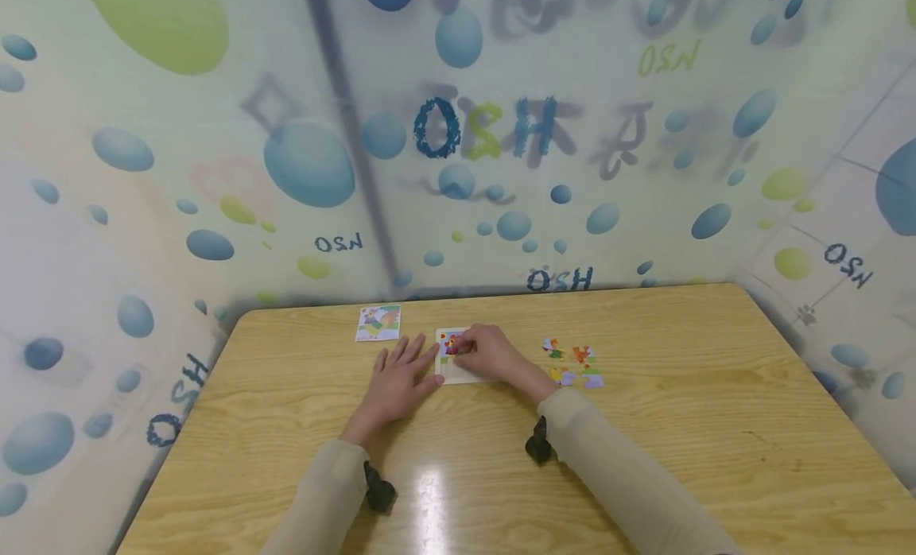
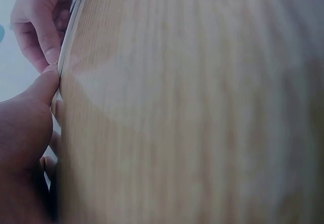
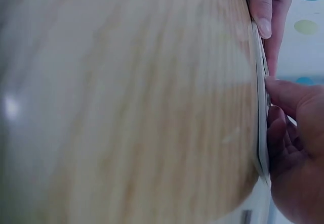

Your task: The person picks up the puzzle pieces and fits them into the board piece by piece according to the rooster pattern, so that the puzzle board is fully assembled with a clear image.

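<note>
One small puzzle board (image 1: 461,374) lies on the table (image 1: 687,396) in the head view. The left hand (image 1: 401,386) spreads its fingers beside it; the right hand (image 1: 490,355) bunches its fingertips over it, whether pinching a piece I cannot tell. Loose pieces (image 1: 592,381) lie right, a card (image 1: 378,323) left. Both wrist views show the board edge-on, each hand's thumb at it.
</note>
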A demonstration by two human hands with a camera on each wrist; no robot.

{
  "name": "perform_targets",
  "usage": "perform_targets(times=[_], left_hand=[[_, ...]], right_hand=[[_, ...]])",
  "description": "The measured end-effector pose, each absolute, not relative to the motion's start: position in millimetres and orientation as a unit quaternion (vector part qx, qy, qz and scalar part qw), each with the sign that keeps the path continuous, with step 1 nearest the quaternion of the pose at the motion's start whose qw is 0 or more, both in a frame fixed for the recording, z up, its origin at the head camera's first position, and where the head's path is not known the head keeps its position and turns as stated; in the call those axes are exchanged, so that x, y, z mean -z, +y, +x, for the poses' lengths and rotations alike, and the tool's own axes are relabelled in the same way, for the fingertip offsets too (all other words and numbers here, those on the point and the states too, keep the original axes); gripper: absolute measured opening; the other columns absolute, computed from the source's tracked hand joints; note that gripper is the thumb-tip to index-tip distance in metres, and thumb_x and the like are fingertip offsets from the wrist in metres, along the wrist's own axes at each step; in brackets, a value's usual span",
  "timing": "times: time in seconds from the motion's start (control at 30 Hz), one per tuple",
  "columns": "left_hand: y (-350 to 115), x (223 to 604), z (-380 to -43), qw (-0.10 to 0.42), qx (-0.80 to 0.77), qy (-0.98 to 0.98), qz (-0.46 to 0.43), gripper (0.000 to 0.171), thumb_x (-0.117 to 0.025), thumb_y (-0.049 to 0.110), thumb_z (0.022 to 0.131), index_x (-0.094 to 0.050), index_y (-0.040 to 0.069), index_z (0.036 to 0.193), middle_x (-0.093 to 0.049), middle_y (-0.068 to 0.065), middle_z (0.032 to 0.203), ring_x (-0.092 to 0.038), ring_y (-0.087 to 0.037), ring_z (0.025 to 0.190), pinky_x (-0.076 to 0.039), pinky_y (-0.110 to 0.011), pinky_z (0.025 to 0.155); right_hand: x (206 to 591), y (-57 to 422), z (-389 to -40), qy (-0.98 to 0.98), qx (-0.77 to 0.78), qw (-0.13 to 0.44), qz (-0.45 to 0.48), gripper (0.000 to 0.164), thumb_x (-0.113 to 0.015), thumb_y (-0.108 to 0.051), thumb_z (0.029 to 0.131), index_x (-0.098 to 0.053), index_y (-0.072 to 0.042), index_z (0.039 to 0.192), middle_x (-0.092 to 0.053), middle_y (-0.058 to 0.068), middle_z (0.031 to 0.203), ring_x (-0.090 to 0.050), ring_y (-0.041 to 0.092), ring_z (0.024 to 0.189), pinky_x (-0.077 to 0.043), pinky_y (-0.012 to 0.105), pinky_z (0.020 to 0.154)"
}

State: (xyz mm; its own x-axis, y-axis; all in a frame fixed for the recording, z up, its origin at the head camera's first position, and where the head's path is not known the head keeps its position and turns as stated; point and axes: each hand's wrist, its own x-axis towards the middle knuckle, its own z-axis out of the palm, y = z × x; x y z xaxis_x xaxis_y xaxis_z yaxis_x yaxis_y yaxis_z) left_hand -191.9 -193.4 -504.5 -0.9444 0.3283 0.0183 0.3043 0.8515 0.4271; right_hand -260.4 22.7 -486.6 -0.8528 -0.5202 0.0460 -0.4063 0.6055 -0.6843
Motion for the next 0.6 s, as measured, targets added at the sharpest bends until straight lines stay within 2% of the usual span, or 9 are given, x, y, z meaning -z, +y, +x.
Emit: perform_targets(times=[0.6], left_hand=[[-192.2,504.4,-191.7,0.02,-0.218,0.961,0.168,0.062,-0.05,0.049,0.106,-0.04,0.017,0.159,-0.023,-0.014,0.168,-0.01,-0.042,0.155,-0.003,-0.068,0.118]], right_hand=[[488.3,23.7,-261.0,0.891,0.365,0.069,-0.259,0.014,-0.081,-0.011,0.089,-0.082,-0.009,0.102,-0.064,-0.002,0.085,-0.055,0.01,0.075,-0.047,0.025,0.067]])
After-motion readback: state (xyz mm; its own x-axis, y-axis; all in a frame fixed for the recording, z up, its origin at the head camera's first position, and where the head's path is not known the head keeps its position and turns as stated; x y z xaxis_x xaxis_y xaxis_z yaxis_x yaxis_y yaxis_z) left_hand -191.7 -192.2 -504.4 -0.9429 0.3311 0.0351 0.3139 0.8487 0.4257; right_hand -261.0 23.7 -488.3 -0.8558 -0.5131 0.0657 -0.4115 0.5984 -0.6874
